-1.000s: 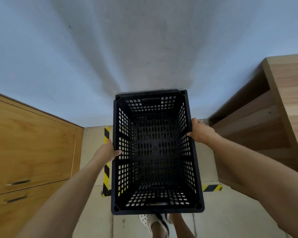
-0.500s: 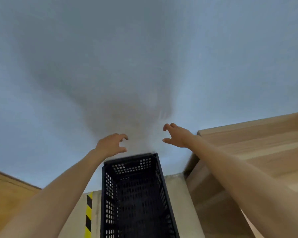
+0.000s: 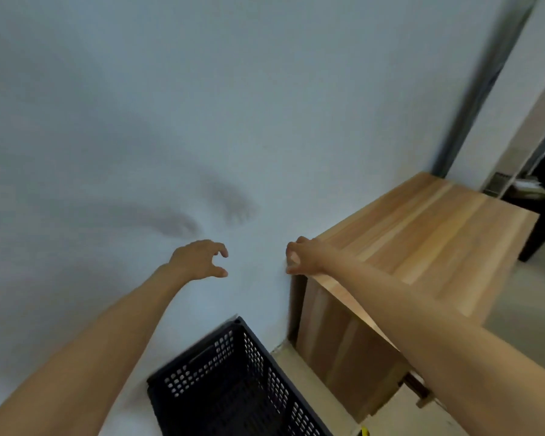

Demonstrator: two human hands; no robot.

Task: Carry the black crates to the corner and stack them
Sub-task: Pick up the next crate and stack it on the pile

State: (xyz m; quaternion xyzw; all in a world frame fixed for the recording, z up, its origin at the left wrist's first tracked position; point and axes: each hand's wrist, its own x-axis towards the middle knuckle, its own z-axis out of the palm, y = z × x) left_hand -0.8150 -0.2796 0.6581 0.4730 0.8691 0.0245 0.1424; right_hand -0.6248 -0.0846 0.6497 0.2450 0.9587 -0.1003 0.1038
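A black perforated crate (image 3: 233, 382) stands against the white wall at the bottom of the head view, its lower part cut off by the frame edge. Both my arms are stretched forward above it, well clear of its rim. My left hand (image 3: 199, 259) hangs in the air with fingers loosely curled and holds nothing. My right hand (image 3: 302, 258) is also empty, fingers loosely curled, in front of the near corner of the wooden cabinet.
A light wooden cabinet (image 3: 422, 247) stands right of the crate against the wall (image 3: 170, 121). A strip of pale floor (image 3: 299, 372) lies between them. A doorway (image 3: 535, 184) with dark objects opens at far right.
A second ago both hands gripped the crate's sides. They let go and rose above it. The view has swung up and to the right, showing more of the cabinet and the doorway.
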